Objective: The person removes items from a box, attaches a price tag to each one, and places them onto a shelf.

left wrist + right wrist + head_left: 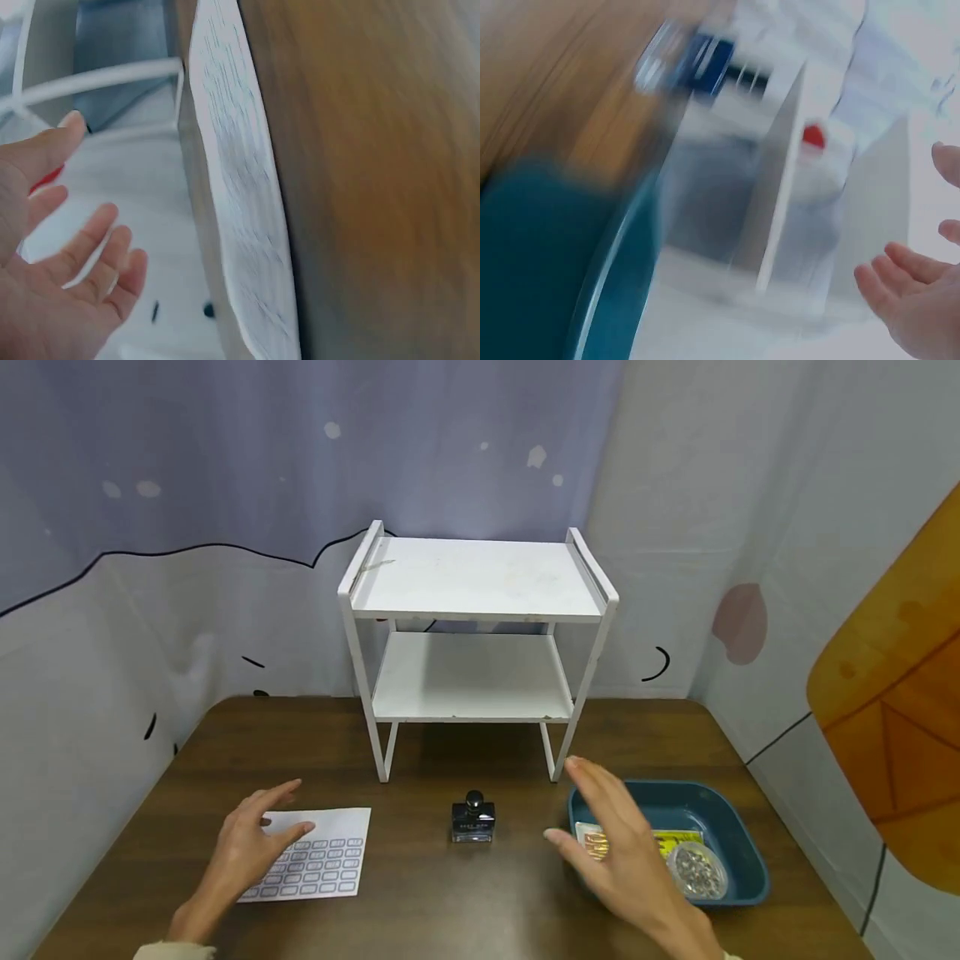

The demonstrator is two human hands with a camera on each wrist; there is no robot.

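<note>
My left hand [246,847] hovers over a white sheet of printed labels [322,860], thumb and fingers apart and nothing between them. In the left wrist view the label sheet [236,165] lies beside that hand [67,247]. Over the left part of a teal tray [738,860], my right hand [626,852] is spread and holds nothing. Inside the tray are a round clear tub of small metal pieces [697,870] and a yellow packet [678,839], partly hidden by the hand. A dark glass bottle with a round black cap [473,818] stands upright between the hands.
A white two-tier shelf [480,677] stands at the back of the brown wooden table [420,910]. Behind it hangs a grey and white patterned curtain [225,460]. An orange patterned area [900,710] shows at the far right.
</note>
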